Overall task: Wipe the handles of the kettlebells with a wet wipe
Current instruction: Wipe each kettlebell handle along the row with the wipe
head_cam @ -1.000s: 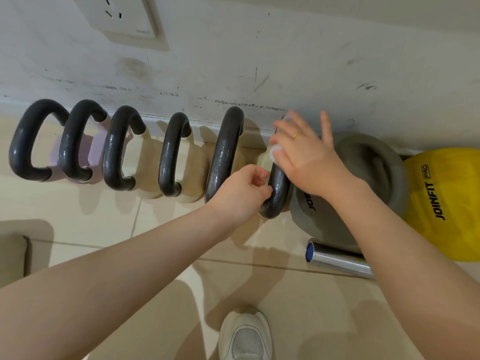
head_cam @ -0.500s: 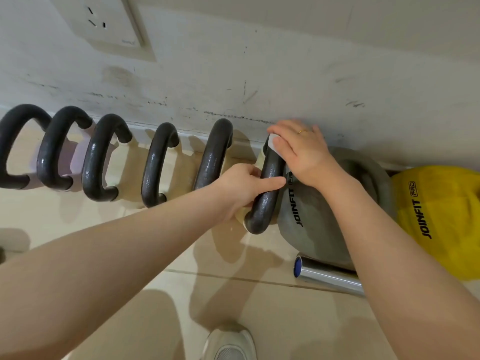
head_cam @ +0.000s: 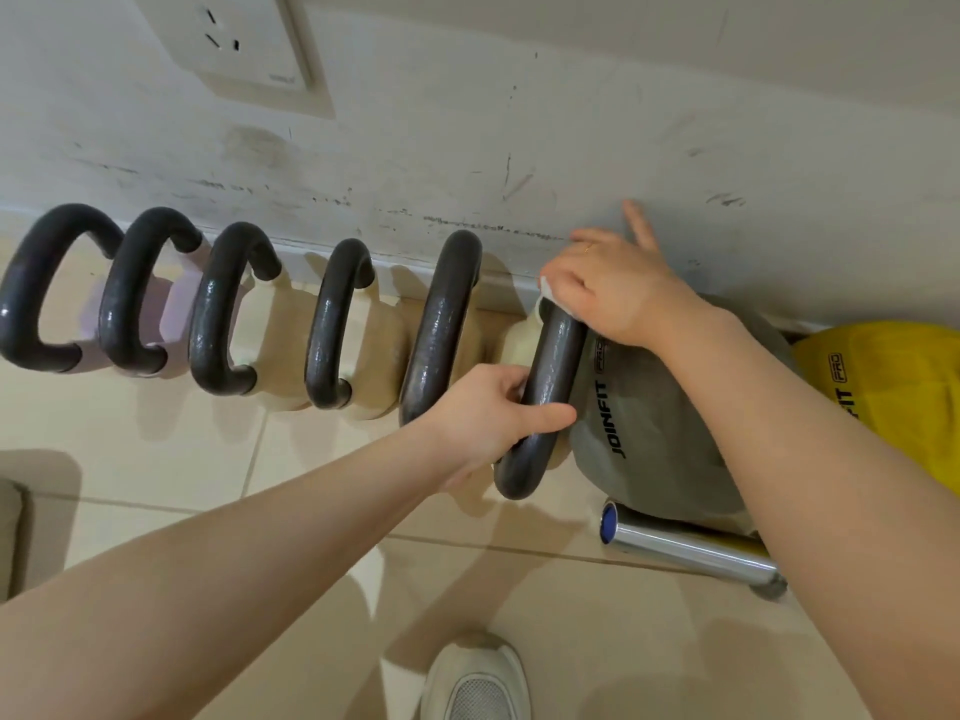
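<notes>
Six kettlebells stood in a row along the wall, dark handles (head_cam: pixel 332 324) arched upward, bodies lilac then cream. The rightmost handle (head_cam: pixel 553 376) sat gripped low by the left hand (head_cam: pixel 488 413). A white wet wipe (head_cam: pixel 548 291) lay bunched under the right hand's (head_cam: pixel 608 283) fingers at its top.

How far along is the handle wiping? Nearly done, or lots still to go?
In hand: the left hand grips the sixth handle while the right hand rubs a white wipe over its top. The five handles to the left look glossy, possibly already wiped, though I cannot be sure. The grey kettlebell and the yellow one seem left.
</notes>
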### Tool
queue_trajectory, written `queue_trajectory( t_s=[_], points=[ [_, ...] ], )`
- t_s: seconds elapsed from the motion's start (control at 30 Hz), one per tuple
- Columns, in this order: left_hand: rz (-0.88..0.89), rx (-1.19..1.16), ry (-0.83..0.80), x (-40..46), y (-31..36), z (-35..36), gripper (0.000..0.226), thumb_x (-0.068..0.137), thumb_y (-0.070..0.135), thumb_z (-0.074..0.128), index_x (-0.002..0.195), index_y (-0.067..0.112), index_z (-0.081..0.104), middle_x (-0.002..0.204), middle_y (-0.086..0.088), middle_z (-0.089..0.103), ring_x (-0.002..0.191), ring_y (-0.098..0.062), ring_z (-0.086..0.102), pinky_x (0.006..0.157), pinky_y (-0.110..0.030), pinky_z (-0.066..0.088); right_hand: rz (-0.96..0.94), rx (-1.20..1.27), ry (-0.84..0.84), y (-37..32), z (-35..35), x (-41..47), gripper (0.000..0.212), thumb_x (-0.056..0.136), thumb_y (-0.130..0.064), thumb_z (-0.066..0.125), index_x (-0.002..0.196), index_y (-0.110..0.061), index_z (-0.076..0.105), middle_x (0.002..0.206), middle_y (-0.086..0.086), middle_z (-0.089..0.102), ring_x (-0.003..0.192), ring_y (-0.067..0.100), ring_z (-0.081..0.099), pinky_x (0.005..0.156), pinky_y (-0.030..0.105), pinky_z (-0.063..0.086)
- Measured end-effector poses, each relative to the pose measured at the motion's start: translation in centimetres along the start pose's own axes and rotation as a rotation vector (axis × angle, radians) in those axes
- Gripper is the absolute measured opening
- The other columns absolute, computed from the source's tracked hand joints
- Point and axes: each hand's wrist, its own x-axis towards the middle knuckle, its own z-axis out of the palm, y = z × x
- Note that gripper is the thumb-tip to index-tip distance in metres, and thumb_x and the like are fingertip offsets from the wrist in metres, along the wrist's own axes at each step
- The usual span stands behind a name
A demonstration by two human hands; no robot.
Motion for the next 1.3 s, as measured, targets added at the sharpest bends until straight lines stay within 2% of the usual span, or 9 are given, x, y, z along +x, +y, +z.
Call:
queue_trajectory(
  t_s=[0.1, 0.2, 0.37, 0.5, 0.67, 0.73, 0.93, 1.17, 1.3],
  points=[
    [0.027, -0.007, -0.005, -1.0, -1.3, -0.1, 0.009, 0.079, 0.018, 0.070, 0.076, 0.020, 0.062, 0.064, 0.011, 0.063, 0.065, -0.005, 0.062, 0.065, -0.021, 0.049, -0.119, 0.037, -0.072, -1.6, 0.3, -0.5, 0.039, 0.091, -0.024, 0.030, 0.083, -0.017, 0.067, 0.112, -0.001, 0.064, 0.128, 0.021, 0.040, 0.115, 0.046, 0.012],
    [0.047, 0.015, -0.008, -1.7, -2.4, 0.1, 0.012, 0.077, 0.020, 0.072, 0.083, 0.014, 0.064, 0.073, 0.003, 0.064, 0.074, -0.012, 0.063, 0.078, -0.032, 0.055, -0.281, 0.055, -0.122, -2.6, 0.6, -1.4, 0.034, 0.079, -0.030, 0.032, 0.055, -0.012, 0.048, 0.074, 0.009, 0.061, 0.081, 0.028, 0.055, 0.077, 0.043, 0.045],
    [0.058, 0.013, 0.004, -1.8, -2.4, 0.0, 0.013, 0.078, 0.020, 0.071, 0.089, 0.017, 0.066, 0.079, 0.002, 0.066, 0.081, -0.016, 0.065, 0.086, -0.034, 0.053, 0.345, 1.000, 0.126, -2.4, 1.7, -0.8, 0.024, 0.082, -0.014, 0.044, 0.070, -0.014, 0.066, 0.076, 0.001, 0.063, 0.074, 0.019, 0.053, 0.063, 0.028, 0.041],
    [0.059, -0.026, -0.016, -1.5, -2.1, -0.6, 0.016, 0.079, 0.015, 0.071, 0.094, 0.011, 0.067, 0.080, 0.001, 0.067, 0.080, -0.013, 0.065, 0.087, -0.033, 0.053, 0.753, 1.590, 0.294, -5.6, 2.8, -1.8, 0.026, 0.089, -0.034, 0.048, 0.084, -0.011, 0.059, 0.081, 0.012, 0.053, 0.078, 0.024, 0.052, 0.076, 0.034, 0.044],
    [0.070, -0.036, -0.017, -1.3, -2.0, -0.6, 0.017, 0.080, 0.013, 0.069, 0.097, 0.011, 0.066, 0.087, -0.008, 0.070, 0.085, -0.018, 0.067, 0.088, -0.034, 0.052, 0.862, 1.721, 0.267, -6.5, 2.6, -3.7, 0.024, 0.095, -0.027, 0.043, 0.088, -0.011, 0.059, 0.079, 0.009, 0.052, 0.080, 0.028, 0.058, 0.076, 0.039, 0.050],
    [0.072, -0.034, -0.016, -1.3, -1.9, -0.6, 0.016, 0.080, 0.014, 0.069, 0.096, 0.014, 0.067, 0.080, 0.000, 0.068, 0.082, -0.013, 0.065, 0.089, -0.033, 0.052, 0.848, 1.895, 0.187, -5.9, 2.3, -4.3, 0.033, 0.094, -0.017, 0.042, 0.116, 0.000, 0.059, 0.082, 0.015, 0.050, 0.088, 0.039, 0.059, 0.083, 0.043, 0.051],
    [0.078, -0.030, -0.023, -1.3, -1.8, -0.6, 0.017, 0.080, 0.015, 0.069, 0.096, 0.020, 0.067, 0.080, 0.006, 0.067, 0.083, -0.011, 0.064, 0.088, -0.029, 0.051, 0.720, 2.375, -0.054, -4.9, 2.3, -4.1, 0.041, 0.100, -0.029, 0.029, 0.129, -0.005, 0.045, 0.122, 0.016, 0.061, 0.122, 0.031, 0.051, 0.101, 0.046, 0.037],
    [0.086, -0.016, -0.019, -1.2, -1.7, -0.7, 0.015, 0.081, 0.014, 0.068, 0.096, 0.015, 0.066, 0.080, 0.004, 0.066, 0.081, -0.011, 0.064, 0.086, -0.027, 0.052, 0.639, 2.308, -0.161, -4.8, 3.4, -2.9, 0.071, 0.095, -0.057, 0.014, 0.116, 0.000, 0.052, 0.103, 0.022, 0.069, 0.103, 0.030, 0.063, 0.109, 0.043, 0.031],
    [0.072, -0.020, 0.002, -1.2, -1.5, -0.4, 0.011, 0.082, 0.018, 0.067, 0.093, 0.019, 0.064, 0.079, 0.004, 0.064, 0.079, -0.011, 0.063, 0.078, -0.023, 0.050, 0.680, 2.094, -0.035, -3.2, 2.7, -3.6, 0.050, 0.100, -0.039, 0.028, 0.126, -0.001, 0.047, 0.111, 0.024, 0.065, 0.092, 0.031, 0.068, 0.076, 0.039, 0.056]
  ],
)
